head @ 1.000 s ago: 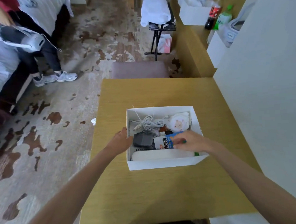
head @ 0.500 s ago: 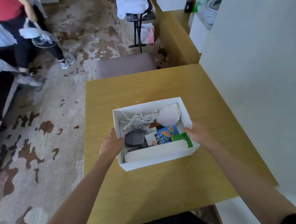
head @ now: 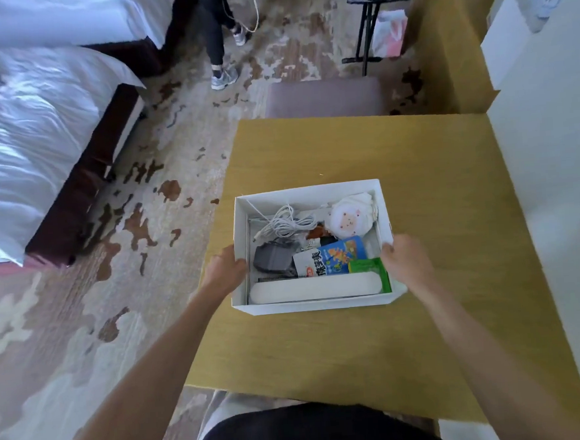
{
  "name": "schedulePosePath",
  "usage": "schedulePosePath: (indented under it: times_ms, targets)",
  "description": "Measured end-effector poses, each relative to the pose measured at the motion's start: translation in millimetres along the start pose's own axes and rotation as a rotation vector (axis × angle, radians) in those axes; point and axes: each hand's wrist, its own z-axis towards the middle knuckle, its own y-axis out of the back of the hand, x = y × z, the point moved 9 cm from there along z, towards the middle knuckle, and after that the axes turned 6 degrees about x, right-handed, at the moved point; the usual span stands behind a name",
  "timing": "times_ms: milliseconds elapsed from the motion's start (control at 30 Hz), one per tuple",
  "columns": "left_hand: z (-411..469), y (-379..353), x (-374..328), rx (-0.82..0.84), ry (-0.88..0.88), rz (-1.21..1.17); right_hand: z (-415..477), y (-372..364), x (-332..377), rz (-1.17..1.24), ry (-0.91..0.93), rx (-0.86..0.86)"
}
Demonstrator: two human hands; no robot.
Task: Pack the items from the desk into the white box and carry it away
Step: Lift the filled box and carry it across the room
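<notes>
The white box (head: 317, 304) is over the yellow desk (head: 376, 344), near its left side. My left hand (head: 224, 270) grips the box's left wall and my right hand (head: 403, 261) grips its right wall. Inside lie a coiled white cable (head: 287, 224), a grey adapter (head: 273, 259), a blue snack packet (head: 332, 258), a green packet (head: 371, 269), a round white pouch with a sheep face (head: 350, 217) and a long white case (head: 314, 288). Whether the box rests on the desk or is just off it I cannot tell.
A grey-brown stool (head: 324, 97) stands at the desk's far edge. Beds (head: 32, 134) fill the left side. A person's legs (head: 218, 42) stand on the patterned carpet beyond. A black folding rack (head: 367, 25) and a white wall (head: 552, 167) are to the right.
My right hand left the inside of the box and took hold of its right wall. The box has shifted toward the desk's left side and the view swung left toward the beds.
</notes>
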Motion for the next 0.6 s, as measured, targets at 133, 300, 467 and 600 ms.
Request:
schedulePosePath:
  times_ms: [133, 300, 467, 600]
  targets:
    - [-32.2, 39.2, 61.8, -0.137, 0.074, -0.069, -0.1, -27.4, 68.4, -0.073, 0.130, 0.085]
    - [-94.5, 98.3, 166.5, -0.326, 0.223, -0.205, -7.3, -86.9, 192.6, -0.181, 0.313, 0.195]
    - [-154.6, 139.5, 299.1, -0.438, 0.393, -0.336, -35.9, -195.1, 328.3, -0.277, 0.506, 0.323]
    - [-201.1, 158.9, 424.2, -0.535, 0.535, -0.426, -74.3, -303.5, 431.6, -0.411, 0.692, 0.320]
